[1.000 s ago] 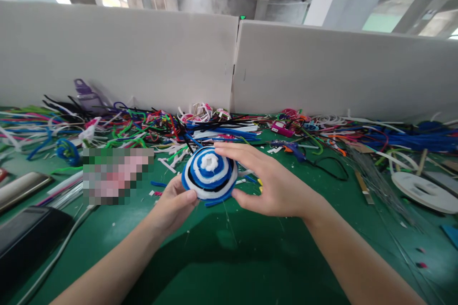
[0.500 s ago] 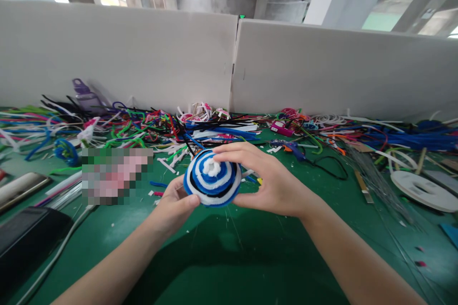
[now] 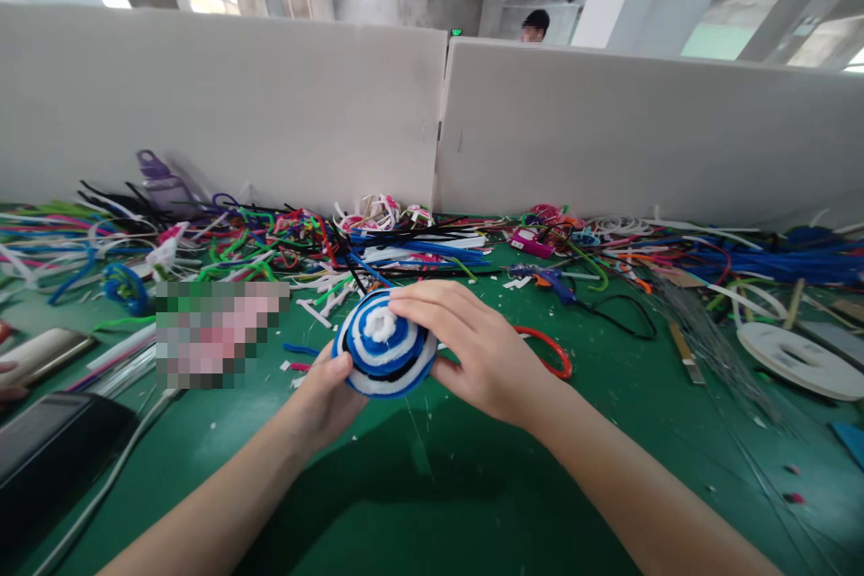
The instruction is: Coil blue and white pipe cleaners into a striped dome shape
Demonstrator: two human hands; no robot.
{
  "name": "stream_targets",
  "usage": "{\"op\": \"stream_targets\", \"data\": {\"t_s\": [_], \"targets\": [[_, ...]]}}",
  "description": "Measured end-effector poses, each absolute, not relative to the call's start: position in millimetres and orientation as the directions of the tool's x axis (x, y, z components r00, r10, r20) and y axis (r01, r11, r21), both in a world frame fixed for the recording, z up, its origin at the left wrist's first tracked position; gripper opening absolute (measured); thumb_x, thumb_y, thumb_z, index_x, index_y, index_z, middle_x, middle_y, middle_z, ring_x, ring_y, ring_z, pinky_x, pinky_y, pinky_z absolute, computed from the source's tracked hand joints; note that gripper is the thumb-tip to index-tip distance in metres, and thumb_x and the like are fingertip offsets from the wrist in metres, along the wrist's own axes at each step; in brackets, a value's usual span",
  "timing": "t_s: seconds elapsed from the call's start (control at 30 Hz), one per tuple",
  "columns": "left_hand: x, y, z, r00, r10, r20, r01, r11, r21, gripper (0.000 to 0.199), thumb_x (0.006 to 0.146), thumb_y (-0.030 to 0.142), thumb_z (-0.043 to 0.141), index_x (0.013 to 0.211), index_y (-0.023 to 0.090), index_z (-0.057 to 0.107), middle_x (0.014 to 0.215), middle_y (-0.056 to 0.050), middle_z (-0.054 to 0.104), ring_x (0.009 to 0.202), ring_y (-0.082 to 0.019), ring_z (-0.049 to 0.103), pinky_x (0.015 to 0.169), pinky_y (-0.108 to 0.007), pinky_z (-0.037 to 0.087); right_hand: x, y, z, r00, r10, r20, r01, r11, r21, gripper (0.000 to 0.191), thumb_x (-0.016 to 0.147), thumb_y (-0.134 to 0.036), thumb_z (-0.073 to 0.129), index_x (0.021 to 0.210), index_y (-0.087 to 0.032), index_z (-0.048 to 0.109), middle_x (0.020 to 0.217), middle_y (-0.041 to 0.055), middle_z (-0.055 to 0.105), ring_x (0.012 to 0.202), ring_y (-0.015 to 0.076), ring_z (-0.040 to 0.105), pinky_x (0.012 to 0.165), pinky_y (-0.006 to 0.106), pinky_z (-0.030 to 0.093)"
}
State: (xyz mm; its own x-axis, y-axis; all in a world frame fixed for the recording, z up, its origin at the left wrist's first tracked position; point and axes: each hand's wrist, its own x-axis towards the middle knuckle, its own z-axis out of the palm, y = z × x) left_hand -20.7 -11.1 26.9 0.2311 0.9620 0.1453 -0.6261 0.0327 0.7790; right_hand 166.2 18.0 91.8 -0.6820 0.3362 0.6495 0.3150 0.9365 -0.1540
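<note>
A domed spiral piece (image 3: 388,351) of fuzzy blue, white and black rings, with a small white tuft on top, is held above the green table (image 3: 432,504). My left hand (image 3: 324,400) grips its lower left edge, thumb on the rim and the other fingers hidden beneath. From the right my right hand (image 3: 472,346) holds it, fingertips on the upper surface near the tuft and thumb at the right edge. Behind the right hand a red-orange loop (image 3: 557,355) lies on the table.
Piles of coloured fuzzy stems (image 3: 418,247) run along the white partition (image 3: 236,108). A glue gun (image 3: 557,283), a white spool (image 3: 800,360), a purple bottle (image 3: 162,184) and a black case (image 3: 60,445) surround the work area. Someone's fingers (image 3: 10,382) show at the left edge.
Both hands and the spiral piece have shifted slightly left, and the piece has tilted. The red-orange loop now shows. A head has appeared above the partition, and fingers at the left edge.
</note>
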Motion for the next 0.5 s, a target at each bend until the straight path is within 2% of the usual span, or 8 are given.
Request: {"op": "stream_targets", "data": {"t_s": [0.17, 0.3, 0.4, 0.5], "targets": [[-18.7, -11.2, 31.4, 0.175, 0.977, 0.121, -0.673, 0.029, 0.739, 0.033, 0.073, 0.041, 0.064, 0.100, 0.022, 0.068, 0.091, -0.002, 0.074, 0.104, -0.027, 0.061, 0.094, -0.039, 0.046, 160.0, 16.8, 86.0, -0.659, 0.289, 0.695, 0.319, 0.944, -0.090, 0.038, 0.085, -0.014, 0.050, 0.123, -0.010, 0.045, 0.125, 0.0122, 0.055, 0.122, 0.0185, 0.045, 0.103, 0.036, 0.040], [-17.9, -9.3, 37.7, 0.148, 0.985, 0.090, -0.702, 0.040, 0.711, 0.034, 0.070, 0.036, 0.068, 0.101, 0.021, 0.068, 0.090, -0.002, 0.074, 0.102, -0.027, 0.062, 0.094, -0.039, 0.046, 162.9, 19.9, 84.1, -0.623, 0.143, 0.769, 0.324, 0.942, 0.086, 0.032, 0.083, -0.017, 0.056, 0.114, -0.013, 0.049, 0.119, 0.0113, 0.059, 0.118, 0.0204, 0.048, 0.101, 0.039, 0.041], [-18.1, -7.9, 40.2, 0.114, 0.992, 0.055, -0.701, 0.042, 0.712, 0.041, 0.071, 0.038, 0.066, 0.108, 0.021, 0.065, 0.095, -0.003, 0.074, 0.104, -0.028, 0.062, 0.092, -0.040, 0.047, 166.8, 22.6, 83.5, -0.594, 0.073, 0.801, 0.397, 0.893, 0.213, 0.018, 0.081, -0.019, 0.059, 0.097, -0.016, 0.054, 0.102, 0.0069, 0.066, 0.100, 0.0195, 0.057, 0.092, 0.039, 0.044], [-18.0, -7.4, 40.6, 0.083, 0.996, 0.030, -0.702, 0.037, 0.711, 0.041, 0.073, 0.038, 0.065, 0.110, 0.020, 0.064, 0.096, -0.004, 0.073, 0.103, -0.028, 0.062, 0.090, -0.039, 0.049, 168.7, 23.7, 83.1, -0.607, 0.099, 0.789, 0.478, 0.838, 0.263, 0.007, 0.081, -0.021, 0.059, 0.085, -0.017, 0.056, 0.082, 0.0023, 0.066, 0.078, 0.0162, 0.056, 0.078, 0.035, 0.045]]}}
